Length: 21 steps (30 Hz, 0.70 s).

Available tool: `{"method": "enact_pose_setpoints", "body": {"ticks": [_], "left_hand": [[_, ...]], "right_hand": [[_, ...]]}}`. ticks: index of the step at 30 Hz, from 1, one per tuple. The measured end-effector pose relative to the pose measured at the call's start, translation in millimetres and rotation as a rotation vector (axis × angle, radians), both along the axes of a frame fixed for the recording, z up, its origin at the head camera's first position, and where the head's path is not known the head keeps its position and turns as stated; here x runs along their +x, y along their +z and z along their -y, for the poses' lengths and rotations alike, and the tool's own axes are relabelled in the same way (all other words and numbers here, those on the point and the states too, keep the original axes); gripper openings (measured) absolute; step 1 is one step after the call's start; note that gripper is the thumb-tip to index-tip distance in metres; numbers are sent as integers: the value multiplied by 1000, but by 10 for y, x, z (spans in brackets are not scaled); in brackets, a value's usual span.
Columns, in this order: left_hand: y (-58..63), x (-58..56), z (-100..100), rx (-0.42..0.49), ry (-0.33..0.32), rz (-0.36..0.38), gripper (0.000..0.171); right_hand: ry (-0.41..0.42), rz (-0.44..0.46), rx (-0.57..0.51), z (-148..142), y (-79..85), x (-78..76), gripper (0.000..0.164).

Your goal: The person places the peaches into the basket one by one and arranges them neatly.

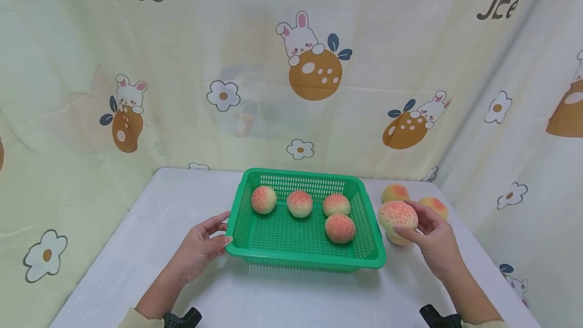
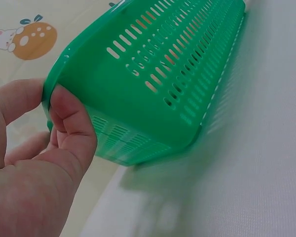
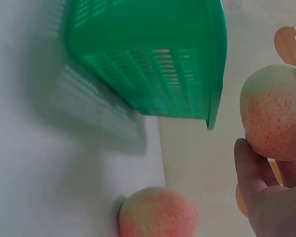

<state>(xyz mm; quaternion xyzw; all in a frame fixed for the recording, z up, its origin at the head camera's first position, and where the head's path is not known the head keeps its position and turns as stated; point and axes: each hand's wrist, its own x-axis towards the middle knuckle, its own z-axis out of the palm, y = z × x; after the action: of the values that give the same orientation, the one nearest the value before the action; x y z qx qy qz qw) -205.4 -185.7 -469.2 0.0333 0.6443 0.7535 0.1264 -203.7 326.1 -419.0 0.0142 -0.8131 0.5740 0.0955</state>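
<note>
A green plastic basket (image 1: 291, 258) with slotted walls is in the middle of the head view. Several pink-and-cream peaches (image 1: 263, 200) lie inside, two of them close together at its right. My left hand (image 1: 203, 246) pinches the basket's left rim between thumb and fingers, as the left wrist view (image 2: 64, 128) also shows. To the right of the basket, my right hand (image 1: 434, 239) holds a peach (image 1: 398, 214) (image 3: 276, 112) by its sides, above the table and outside the rim. Below it another peach (image 1: 397, 239) is partly hidden.
Behind the right hand, two more peaches, one yellow-orange (image 1: 395, 192) and one partly covered (image 1: 434, 207), sit on the white table (image 1: 191, 191). A printed curtain (image 1: 255, 130) hangs behind the table and along its right side. The basket casts a shadow on the tabletop.
</note>
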Motion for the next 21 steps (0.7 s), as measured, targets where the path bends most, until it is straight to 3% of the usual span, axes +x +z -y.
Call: {"method": "enact_pose_setpoints", "body": {"ticks": [5,13,21], "left_hand": [[-21,-5,-7,-2,0,-3,72],[-13,2,-11,-21,-2,-13,71],[-8,0,-8,-15,-2,-13,71]], "right_hand": [[54,-9,-31,134,26,-39,67],[71,45,56,340,91,-102,70],[133,79,27,578,108,-142,70]]}}
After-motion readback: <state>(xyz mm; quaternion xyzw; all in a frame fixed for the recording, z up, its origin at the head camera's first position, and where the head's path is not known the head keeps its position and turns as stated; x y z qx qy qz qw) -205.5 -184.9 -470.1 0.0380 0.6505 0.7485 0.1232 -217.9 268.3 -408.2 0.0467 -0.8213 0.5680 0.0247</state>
